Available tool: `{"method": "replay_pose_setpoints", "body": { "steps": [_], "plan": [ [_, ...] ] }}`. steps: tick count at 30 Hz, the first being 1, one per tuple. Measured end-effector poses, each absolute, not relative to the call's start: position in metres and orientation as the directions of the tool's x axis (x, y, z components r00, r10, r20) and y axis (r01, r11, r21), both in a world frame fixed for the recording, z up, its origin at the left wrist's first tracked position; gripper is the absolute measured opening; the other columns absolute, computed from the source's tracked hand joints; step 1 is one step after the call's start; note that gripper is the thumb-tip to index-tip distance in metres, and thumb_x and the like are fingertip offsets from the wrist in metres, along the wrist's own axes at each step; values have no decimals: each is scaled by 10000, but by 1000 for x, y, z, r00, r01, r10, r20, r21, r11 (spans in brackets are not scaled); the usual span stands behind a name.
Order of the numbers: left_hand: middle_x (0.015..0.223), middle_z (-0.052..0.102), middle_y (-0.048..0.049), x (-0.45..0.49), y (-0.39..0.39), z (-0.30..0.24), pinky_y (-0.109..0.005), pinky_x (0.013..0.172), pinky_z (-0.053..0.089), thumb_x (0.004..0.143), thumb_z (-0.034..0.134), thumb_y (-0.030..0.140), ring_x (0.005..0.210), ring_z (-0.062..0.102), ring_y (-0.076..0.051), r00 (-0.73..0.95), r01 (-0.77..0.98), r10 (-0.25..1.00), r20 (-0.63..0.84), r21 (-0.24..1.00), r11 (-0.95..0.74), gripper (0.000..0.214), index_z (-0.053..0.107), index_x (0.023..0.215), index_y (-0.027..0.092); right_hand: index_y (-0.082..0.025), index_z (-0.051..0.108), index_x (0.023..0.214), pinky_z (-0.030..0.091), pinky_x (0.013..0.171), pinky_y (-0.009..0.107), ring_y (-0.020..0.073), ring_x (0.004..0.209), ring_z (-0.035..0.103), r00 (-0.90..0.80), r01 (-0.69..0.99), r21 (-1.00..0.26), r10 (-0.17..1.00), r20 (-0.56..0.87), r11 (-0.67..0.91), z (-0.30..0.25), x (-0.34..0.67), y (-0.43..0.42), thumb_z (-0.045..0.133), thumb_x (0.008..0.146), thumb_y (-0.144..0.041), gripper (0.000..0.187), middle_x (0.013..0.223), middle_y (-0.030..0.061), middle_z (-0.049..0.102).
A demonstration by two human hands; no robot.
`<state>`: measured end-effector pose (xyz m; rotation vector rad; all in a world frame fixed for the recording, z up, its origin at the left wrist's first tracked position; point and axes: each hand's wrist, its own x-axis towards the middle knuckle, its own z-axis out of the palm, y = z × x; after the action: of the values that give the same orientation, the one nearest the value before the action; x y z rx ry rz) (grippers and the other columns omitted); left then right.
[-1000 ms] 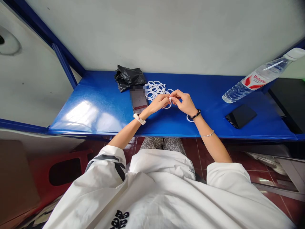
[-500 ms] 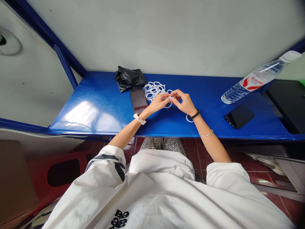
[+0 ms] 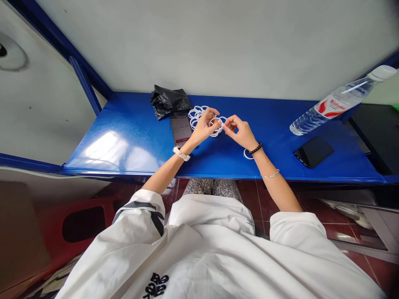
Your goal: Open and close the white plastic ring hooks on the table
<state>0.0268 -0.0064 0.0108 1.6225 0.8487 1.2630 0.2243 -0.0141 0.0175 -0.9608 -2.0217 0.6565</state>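
My right hand [image 3: 239, 130] pinches a thin white ring [image 3: 223, 124] between thumb and fingertips. Beside it, my left hand [image 3: 204, 128] has its thumb and fingers spread apart in a C shape, close against the white rings. Several more white rings [image 3: 197, 112] lie in a loose heap behind and beside my left hand, which partly hides them. I cannot tell whether the rings near my fingertips are linked to each other. One separate white ring [image 3: 248, 154] rests on the blue table near my right wrist, partly covered by it.
A crumpled black plastic bag [image 3: 171, 101] lies at the back of the blue table [image 3: 140, 133]. A lit phone [image 3: 181, 131] sits left of my left hand. To the right are a tall water bottle [image 3: 332, 107] and a dark phone [image 3: 314, 152].
My left hand has opened its pinch and shifted slightly left, away from my right fingertips. My right hand keeps its pinch in nearly the same place.
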Motion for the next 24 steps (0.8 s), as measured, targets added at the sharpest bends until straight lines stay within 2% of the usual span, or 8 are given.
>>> {"method": "replay_pose_setpoints", "body": {
  "steps": [6, 10, 13, 17, 24],
  "plan": [
    [882, 639, -19, 24, -7, 17, -274, 721, 506, 867, 774, 493, 877, 660, -172, 289, -57, 876, 386, 920, -387, 418, 558, 1125, 245, -248, 558, 934, 473, 620, 292, 175, 616, 635, -451, 510, -617, 796, 402, 600, 9, 225, -10, 641, 962, -524, 289, 752, 3, 703],
    [873, 657, -26, 24, -12, 26, -289, 783, 532, 827, 781, 551, 883, 669, -174, 339, -76, 877, 340, 939, -334, 473, 560, 1089, 224, -245, 586, 935, 466, 601, 291, 187, 607, 647, -465, 574, -541, 788, 403, 615, 6, 226, -9, 652, 951, -471, 236, 751, 18, 724],
    [853, 670, -22, 24, -13, 28, -293, 796, 543, 810, 799, 525, 852, 678, -167, 357, -108, 879, 316, 949, -297, 458, 565, 1059, 220, -247, 596, 935, 467, 595, 287, 187, 596, 646, -465, 591, -509, 780, 418, 625, 7, 227, -9, 659, 934, -419, 184, 743, 14, 729],
    [776, 661, 15, 24, -12, 28, -300, 770, 554, 793, 804, 432, 711, 658, -139, 433, -144, 861, 268, 963, -228, 407, 571, 1048, 217, -248, 593, 906, 465, 597, 294, 198, 594, 654, -436, 638, -468, 788, 434, 611, 9, 227, -10, 685, 873, -339, 133, 710, 10, 718],
    [738, 668, 39, 25, -14, 29, -280, 720, 545, 743, 738, 280, 659, 656, -121, 587, -174, 771, 248, 968, -179, 328, 570, 1012, 196, -248, 568, 847, 441, 576, 298, 194, 567, 645, -379, 680, -423, 782, 495, 598, 10, 227, -11, 739, 812, -355, 205, 666, 0, 696]
  ]
}}
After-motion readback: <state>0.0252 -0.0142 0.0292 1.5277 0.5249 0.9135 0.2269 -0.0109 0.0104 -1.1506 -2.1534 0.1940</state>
